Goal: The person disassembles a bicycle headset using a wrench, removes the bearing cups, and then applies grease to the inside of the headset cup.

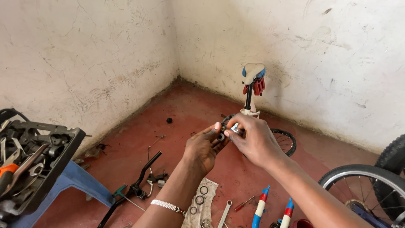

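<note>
Left hand (pixel 205 145) fingers pinched on a small dark ring-shaped part (pixel 221 137); right hand (pixel 253 141), at 3 o'clock, clamps a shiny metal piece (pixel 235 127).

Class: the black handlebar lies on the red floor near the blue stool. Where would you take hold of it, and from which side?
Probably the straight upper grip of the handlebar, taken from above with fingers across it. That end is a bare, slim tube angled up and right, while the lower part near the brake lever and the green-handled tool is cluttered.

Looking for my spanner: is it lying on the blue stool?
No, the spanner lies on the red floor beside the cloth, below the hands.
</note>
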